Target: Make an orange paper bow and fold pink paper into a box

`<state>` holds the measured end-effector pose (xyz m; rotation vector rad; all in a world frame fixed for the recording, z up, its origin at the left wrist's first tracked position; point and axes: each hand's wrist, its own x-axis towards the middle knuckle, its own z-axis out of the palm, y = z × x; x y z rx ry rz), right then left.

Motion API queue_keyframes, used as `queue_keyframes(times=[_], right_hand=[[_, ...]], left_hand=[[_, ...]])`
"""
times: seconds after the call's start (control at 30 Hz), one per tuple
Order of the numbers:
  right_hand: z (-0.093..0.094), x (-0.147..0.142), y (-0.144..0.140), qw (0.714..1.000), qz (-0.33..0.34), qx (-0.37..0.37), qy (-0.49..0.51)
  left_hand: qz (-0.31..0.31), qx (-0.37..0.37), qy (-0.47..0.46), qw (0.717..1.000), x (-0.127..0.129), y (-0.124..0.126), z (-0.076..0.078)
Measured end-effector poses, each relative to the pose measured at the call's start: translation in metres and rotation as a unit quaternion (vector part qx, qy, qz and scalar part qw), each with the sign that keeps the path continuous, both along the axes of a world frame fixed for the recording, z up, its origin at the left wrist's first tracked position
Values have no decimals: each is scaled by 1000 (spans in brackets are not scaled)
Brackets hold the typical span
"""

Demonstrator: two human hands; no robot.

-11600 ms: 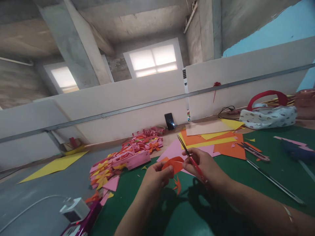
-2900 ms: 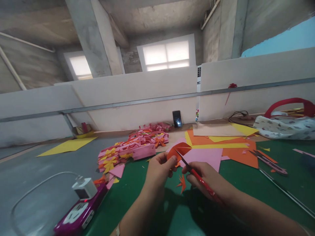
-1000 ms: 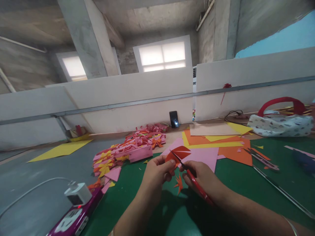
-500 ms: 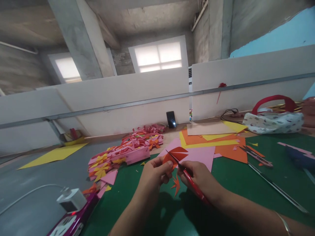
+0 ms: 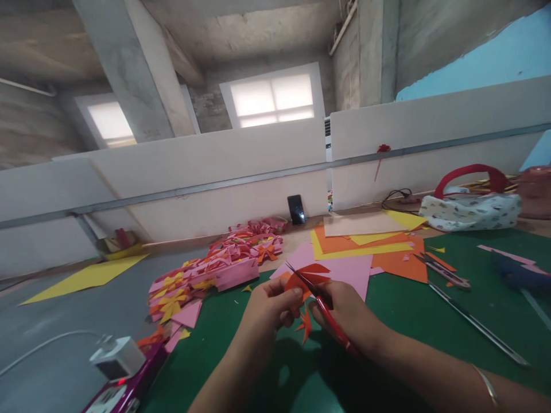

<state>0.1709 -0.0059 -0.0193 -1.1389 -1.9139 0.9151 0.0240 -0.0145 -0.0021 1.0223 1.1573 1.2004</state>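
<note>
Between thumb and fingers, my left hand [image 5: 275, 301] pinches a folded piece of orange paper [image 5: 317, 268]. Red-handled scissors [image 5: 331, 324] are in my right hand [image 5: 346, 304], their dark blades lying across the orange paper and pointing up to the left. Whether the blades cut into the paper at this instant I cannot tell. Below my hands, an orange paper scrap with pointed ends [image 5: 305, 324] shows above the green mat [image 5: 258, 373]. Pink paper [image 5: 350, 274] lies behind my hands.
Pink and yellow paper crafts [image 5: 232, 258] are piled to the left. Orange sheets [image 5: 400, 263], another pair of scissors [image 5: 445, 271] and a metal ruler [image 5: 477, 324] lie to the right. A phone [image 5: 296, 209] leans on the partition. A white charger [image 5: 118, 358] sits on a purple power strip [image 5: 144, 373] at front left.
The view has shifted slightly, so the surroundings sit a little further left. The scissors blades lie a bit differently over the orange paper. Both hands keep their hold.
</note>
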Motion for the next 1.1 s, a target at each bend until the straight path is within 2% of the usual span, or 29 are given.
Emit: queue_keyframes(times=[0.23, 0.67, 0.87, 1.1], right_hand=[[1, 2, 0, 999, 24, 39, 21], [0, 1, 1, 998, 34, 18, 52], [0, 1, 4, 997, 39, 64, 28], [-2, 3, 1, 999, 36, -14, 24]], left_hand=[[-9, -1, 1, 1000, 0, 0, -1], [-18, 2, -12, 1000, 1, 0, 0], [-14, 3, -12, 1000, 2, 0, 0], [40, 38, -43, 998, -3, -4, 6]])
